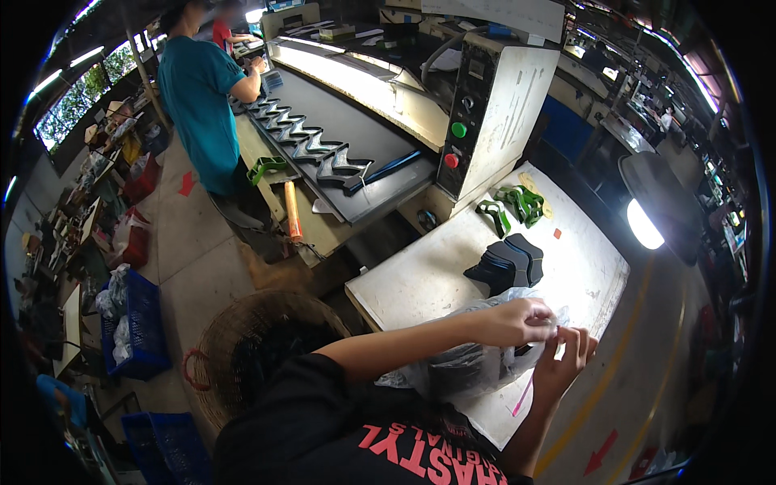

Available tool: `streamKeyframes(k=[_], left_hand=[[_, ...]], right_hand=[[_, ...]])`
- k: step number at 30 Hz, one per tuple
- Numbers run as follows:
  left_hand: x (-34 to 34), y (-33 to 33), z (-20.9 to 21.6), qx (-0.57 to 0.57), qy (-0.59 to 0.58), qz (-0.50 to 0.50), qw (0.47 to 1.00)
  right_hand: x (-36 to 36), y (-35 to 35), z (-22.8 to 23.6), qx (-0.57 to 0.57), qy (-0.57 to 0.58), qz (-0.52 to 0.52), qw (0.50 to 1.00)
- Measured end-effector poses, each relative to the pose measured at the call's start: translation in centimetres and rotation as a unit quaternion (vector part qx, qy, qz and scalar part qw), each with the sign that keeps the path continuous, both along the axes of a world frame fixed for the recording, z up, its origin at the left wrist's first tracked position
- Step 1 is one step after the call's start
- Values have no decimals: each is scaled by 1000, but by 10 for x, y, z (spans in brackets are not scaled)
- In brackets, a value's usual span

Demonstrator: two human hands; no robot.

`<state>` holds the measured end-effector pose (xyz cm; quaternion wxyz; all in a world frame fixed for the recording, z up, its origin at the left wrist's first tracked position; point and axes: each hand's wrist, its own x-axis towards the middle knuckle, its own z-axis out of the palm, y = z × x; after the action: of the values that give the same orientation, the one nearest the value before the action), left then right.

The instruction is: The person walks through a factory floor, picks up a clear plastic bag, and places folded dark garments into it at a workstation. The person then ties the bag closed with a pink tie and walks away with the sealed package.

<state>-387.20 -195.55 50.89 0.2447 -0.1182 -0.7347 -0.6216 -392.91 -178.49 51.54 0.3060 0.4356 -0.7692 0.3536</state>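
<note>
My left hand [524,322] and my right hand [568,356] meet at the fingertips over the right part of the white table. Both have their fingers pinched together; what lies between them is too small to make out. Just under and beside them is a clear plastic bag [436,373] with dark pieces inside, partly hidden by my left forearm. Beyond the bag stands a stack of dark curved cut pieces [511,263]. A pink pen-like stick [523,398] lies near my right wrist.
Green strap loops [521,204] lie at the white table's [388,283] far end. Behind rises a machine control box [485,121] beside a conveyor [364,129] carrying zigzag dark pieces. A wicker basket [222,323] stands left, a lamp [647,222] right. A co-worker [194,97] stands far left.
</note>
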Motion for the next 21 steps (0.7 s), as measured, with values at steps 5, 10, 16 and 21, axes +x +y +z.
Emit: streamKeyframes(k=[5, 10, 16, 21], left_hand=[[-10, -3, 5, 239, -217, -12, 947], [-20, -25, -15, 85, -251, 179, 947], [-14, -33, -20, 210, -201, 82, 953], [32, -8, 21, -8, -133, -152, 979]], right_hand=[[23, -15, -10, -26, -73, 54, 996], [38, 0, -28, 20, -93, 81, 992], [54, 38, -39, -10, -265, 152, 952], [33, 31, -22, -238, -431, 206, 845]])
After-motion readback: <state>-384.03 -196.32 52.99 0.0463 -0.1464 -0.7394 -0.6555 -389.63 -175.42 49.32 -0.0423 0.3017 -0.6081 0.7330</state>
